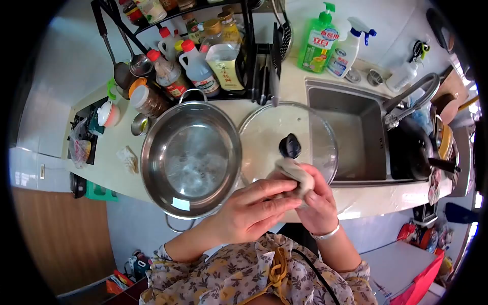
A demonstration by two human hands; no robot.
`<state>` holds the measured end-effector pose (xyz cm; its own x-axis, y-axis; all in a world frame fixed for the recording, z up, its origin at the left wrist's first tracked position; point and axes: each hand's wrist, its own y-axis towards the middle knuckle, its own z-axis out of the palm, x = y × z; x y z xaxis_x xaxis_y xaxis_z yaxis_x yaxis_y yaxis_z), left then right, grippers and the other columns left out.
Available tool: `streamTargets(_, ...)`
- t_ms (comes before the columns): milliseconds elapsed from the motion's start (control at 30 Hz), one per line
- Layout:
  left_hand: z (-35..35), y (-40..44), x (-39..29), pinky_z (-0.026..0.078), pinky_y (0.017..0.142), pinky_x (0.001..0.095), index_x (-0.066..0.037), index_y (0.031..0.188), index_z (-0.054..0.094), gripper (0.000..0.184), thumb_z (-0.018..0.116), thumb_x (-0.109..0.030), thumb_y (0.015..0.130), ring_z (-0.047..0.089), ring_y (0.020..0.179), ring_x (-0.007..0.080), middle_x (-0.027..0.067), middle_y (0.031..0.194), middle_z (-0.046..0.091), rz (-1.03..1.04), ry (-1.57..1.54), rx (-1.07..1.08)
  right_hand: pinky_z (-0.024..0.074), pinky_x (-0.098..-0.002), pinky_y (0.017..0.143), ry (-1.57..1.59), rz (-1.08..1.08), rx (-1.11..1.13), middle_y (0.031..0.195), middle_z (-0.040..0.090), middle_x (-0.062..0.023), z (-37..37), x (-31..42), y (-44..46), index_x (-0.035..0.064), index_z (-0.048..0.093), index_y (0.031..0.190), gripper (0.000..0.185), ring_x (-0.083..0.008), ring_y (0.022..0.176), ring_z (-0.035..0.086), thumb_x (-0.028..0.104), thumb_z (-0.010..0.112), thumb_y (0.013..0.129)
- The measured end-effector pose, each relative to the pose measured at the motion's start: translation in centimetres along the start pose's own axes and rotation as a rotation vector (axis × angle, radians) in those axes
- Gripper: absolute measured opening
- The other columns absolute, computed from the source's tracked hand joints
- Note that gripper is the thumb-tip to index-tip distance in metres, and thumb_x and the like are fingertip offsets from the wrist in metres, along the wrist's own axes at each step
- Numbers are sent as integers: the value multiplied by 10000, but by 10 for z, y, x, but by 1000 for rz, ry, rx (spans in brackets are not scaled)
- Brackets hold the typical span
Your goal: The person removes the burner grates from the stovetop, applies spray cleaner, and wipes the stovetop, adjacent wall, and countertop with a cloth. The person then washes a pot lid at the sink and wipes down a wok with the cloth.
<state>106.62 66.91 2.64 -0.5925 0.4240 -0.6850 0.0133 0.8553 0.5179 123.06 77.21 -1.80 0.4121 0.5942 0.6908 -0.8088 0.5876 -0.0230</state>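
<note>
A bunched off-white cloth (301,177), slightly blurred, is gripped between my two hands above the front edge of the counter. My left hand (256,206) presses its fingers against the cloth from the left. From the other side, my right hand (317,203) wraps round it, with a bracelet on the wrist. Just beyond the hands lies a clear glass lid (262,129) with a black knob (290,146), its right part over the sink edge. To the left stands a wide steel pot (190,155) with two loop handles; a pale label shows inside.
A steel sink (351,127) with a curved faucet (429,84) is on the right. A black wok (412,145) stands beyond it. Sauce bottles (201,71) and a knife holder (264,76) line the back, near a green soap bottle (318,43). Crumpled tissue (128,158) lies left.
</note>
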Motion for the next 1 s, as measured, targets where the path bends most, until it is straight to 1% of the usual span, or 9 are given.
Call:
streamTargets(100, 32, 14, -7, 553, 866, 347, -29, 1164, 671, 379, 648, 37, 792, 654, 1056, 266, 160, 1253, 598, -189, -75, -14, 515, -361, 841, 54, -45, -180, 1222, 587, -118, -67, 33, -32, 60, 462, 1333, 510, -231, 1068, 593, 288, 633, 910)
streamTargets(200, 82, 28, -11, 550, 834, 329, 22, 1225, 606, 362, 583, 19, 865, 675, 978, 210, 168, 1243, 596, -441, -233, -84, 512, -346, 807, 47, -72, -337, 1181, 594, -107, -151, 72, -68, 67, 483, 1265, 438, -221, 1004, 602, 306, 620, 924)
streamTargets(300, 141, 66, -27, 531, 836, 312, 4, 1277, 574, 379, 565, 7, 898, 678, 947, 193, 145, 1213, 612, -560, -169, -43, 512, -337, 783, -135, 8, -375, 1126, 588, -79, -247, 128, -113, 74, 526, 1117, 269, -200, 934, 602, 260, 590, 935)
streamTargets(367, 184, 97, -46, 526, 849, 314, -11, 1312, 546, 407, 581, -4, 907, 679, 942, 191, 136, 1203, 618, -605, -184, -57, 489, -307, 791, -559, 3, -436, 932, 546, -19, -293, 156, -145, 64, 541, 964, 119, -127, 829, 518, 152, 589, 898)
streamTargets(700, 303, 288, -126, 566, 784, 352, -10, 1289, 515, 447, 677, -143, 894, 683, 933, 229, 162, 1118, 624, -426, -302, 135, 433, -238, 661, -758, 171, -318, 879, 505, -52, -356, 308, -224, 47, 500, 763, 105, -104, 731, 445, -30, 537, 701)
streamTargets(767, 318, 316, -123, 563, 768, 373, 4, 1237, 535, 422, 685, -182, 889, 683, 911, 255, 173, 1074, 626, -409, -300, 138, 395, -217, 655, -857, 29, -309, 851, 509, -38, -364, 323, -232, 37, 513, 798, 84, -99, 722, 440, 2, 580, 761)
streamTargets(833, 325, 343, -116, 540, 747, 424, 36, 1106, 551, 436, 700, -291, 859, 664, 867, 323, 192, 993, 619, -398, 292, 468, 373, -220, 653, -937, -230, -461, 845, 525, -29, -348, 342, -228, 16, 537, 882, 121, -95, 723, 441, 78, 628, 833)
streamTargets(967, 359, 350, -68, 524, 751, 439, 63, 989, 579, 511, 760, -351, 750, 654, 867, 348, 214, 922, 628, -563, 406, 954, 428, -268, 740, -841, -323, -462, 945, 561, -59, -335, 352, -201, -45, 561, 1228, 418, -137, 805, 504, 137, 646, 861)
streamTargets(1000, 370, 345, -57, 527, 749, 436, 70, 949, 597, 466, 764, -300, 721, 662, 865, 347, 229, 917, 642, -611, 351, 971, 449, -287, 777, -1208, -473, -364, 1059, 549, -110, -341, 357, -189, -46, 519, 1325, 525, -183, 901, 535, 92, 651, 836)
